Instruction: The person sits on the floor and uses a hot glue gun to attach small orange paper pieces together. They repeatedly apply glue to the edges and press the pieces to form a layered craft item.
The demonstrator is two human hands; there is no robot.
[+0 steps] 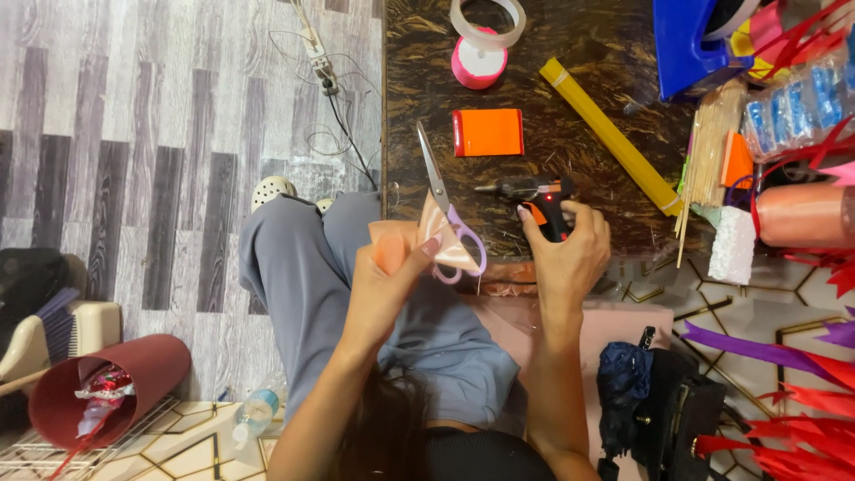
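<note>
1. The left hand (383, 276) pinches a folded peach ribbon piece (436, 240) between thumb and fingers, holding it up just left of the glue gun (534, 198).
2. The right hand (570, 254) is wrapped around the grip of the black and orange glue gun, whose nozzle points left and lies low over the dark surface (588, 53).
3. Scissors (441, 200) with lilac handles lie on the surface just left of the glue gun; the ribbon piece partly covers their handles.
4. An orange ribbon roll (487, 132) lies just above the glue gun, toward the far edge of the surface.
5. A long yellow strip (610, 134) slants across the surface to the upper right of the glue gun.
6. A pink tape roll (479, 61) with a clear tape ring (487, 20) leaning on it sits well above the glue gun.
7. A bundle of wooden sticks (708, 147) lies to the right of the glue gun, beyond the yellow strip.
</note>
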